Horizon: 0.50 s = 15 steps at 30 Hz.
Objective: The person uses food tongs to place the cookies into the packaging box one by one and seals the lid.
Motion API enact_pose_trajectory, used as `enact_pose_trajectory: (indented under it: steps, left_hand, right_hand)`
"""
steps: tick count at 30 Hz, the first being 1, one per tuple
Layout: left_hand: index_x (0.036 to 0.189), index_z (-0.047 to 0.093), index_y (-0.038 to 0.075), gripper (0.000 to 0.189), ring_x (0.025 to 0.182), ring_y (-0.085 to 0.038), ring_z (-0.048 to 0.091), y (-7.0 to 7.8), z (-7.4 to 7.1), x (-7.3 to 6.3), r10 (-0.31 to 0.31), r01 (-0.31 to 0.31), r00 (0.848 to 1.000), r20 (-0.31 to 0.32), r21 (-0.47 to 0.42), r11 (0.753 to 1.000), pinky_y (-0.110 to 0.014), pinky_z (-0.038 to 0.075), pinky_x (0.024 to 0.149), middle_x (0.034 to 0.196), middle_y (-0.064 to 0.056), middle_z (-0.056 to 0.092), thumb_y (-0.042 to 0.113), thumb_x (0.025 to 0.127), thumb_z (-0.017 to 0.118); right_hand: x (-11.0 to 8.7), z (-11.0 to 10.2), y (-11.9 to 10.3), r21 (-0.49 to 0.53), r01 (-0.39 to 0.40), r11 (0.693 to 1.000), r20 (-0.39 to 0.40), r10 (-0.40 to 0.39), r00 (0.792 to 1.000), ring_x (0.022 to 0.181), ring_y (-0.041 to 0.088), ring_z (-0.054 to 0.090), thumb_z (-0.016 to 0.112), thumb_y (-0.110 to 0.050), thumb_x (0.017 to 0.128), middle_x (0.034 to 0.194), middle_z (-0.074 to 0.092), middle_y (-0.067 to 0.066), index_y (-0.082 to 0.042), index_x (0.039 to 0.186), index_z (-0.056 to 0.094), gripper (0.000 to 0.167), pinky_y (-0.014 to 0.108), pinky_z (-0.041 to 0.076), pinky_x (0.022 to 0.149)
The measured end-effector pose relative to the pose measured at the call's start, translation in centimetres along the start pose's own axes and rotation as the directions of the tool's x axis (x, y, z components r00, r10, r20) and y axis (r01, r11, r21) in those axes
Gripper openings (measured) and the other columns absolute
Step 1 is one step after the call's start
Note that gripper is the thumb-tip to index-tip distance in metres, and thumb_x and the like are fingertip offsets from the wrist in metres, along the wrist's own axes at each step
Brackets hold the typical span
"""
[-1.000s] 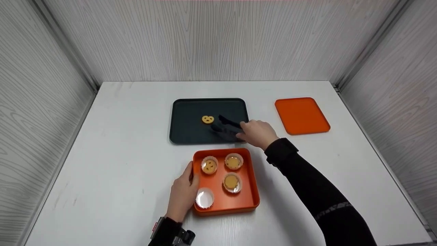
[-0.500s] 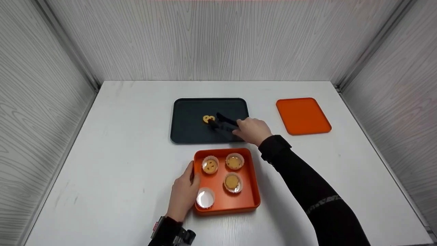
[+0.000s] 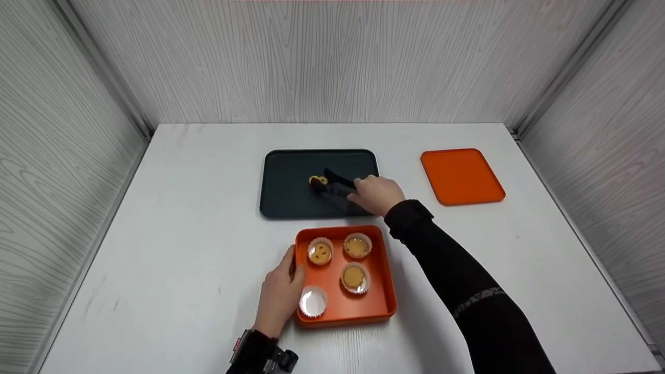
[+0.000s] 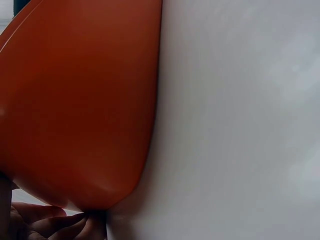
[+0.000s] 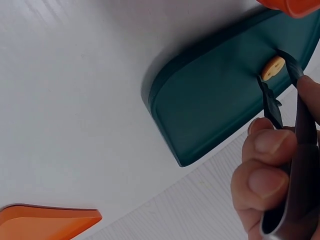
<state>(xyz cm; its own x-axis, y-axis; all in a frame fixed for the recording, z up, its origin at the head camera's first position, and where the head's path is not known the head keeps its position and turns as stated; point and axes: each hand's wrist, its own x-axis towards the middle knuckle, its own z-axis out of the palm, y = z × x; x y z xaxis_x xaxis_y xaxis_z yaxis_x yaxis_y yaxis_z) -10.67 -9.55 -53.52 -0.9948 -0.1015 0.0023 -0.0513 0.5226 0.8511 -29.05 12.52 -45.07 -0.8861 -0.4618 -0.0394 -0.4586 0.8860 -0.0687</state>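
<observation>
My right hand [image 3: 378, 195] grips black tongs [image 5: 306, 165] over the dark green tray [image 3: 286, 200]. In the right wrist view the tong tips stand on either side of a pretzel-shaped cookie [image 5: 273, 68] lying on that tray. Nearer to me, my left hand [image 3: 278, 298] holds the left wall of a square orange box [image 3: 371, 306], thumb at the rim and fingers outside. Inside the box, three white paper cups hold cookies: a pretzel-shaped cookie [image 3: 320, 253] and two plainer cookies. A fourth paper cup [image 3: 313, 302], at the front left corner, is empty.
A flat orange tray [image 3: 462, 176] lies at the back right of the white table [image 3: 171, 234]. Wood-grain panels [image 3: 322, 62] enclose the back and both sides.
My right hand has moved left with the tongs, bringing their tips from beside the cookie to either side of it. My left hand and the orange box stay in place.
</observation>
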Motion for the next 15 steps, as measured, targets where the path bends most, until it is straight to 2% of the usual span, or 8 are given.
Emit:
enact_pose_trajectory:
  steps: [7,15]
  left_hand:
    - [0.154,0.044,0.004,0.054,0.136,-0.03,0.054,-0.1,-0.1,-0.1,-0.009,0.009,1.0,-0.01,0.004,1.0,-0.049,0.043,0.113,0.15,-0.016,0.053,0.023,0.105,0.053]
    - [0.155,0.043,0.004,0.054,0.138,-0.031,0.052,-0.1,-0.2,-0.1,-0.022,0.022,1.0,-0.005,0.006,1.0,-0.049,0.042,0.114,0.151,-0.016,0.052,0.024,0.105,0.053]
  right_hand:
    - [0.7,0.1,-0.6,0.003,-0.019,1.0,0.022,0.019,1.0,0.097,0.034,0.069,0.059,-0.037,0.104,0.113,0.07,0.019,-0.004,0.134,0.064,0.045,0.046,0.058,0.089]
    - [1.1,0.2,-1.2,0.026,-0.018,0.999,0.011,0.018,1.0,0.09,0.031,0.068,0.06,-0.034,0.104,0.1,0.071,0.015,-0.007,0.117,0.07,0.031,0.044,0.057,0.081]
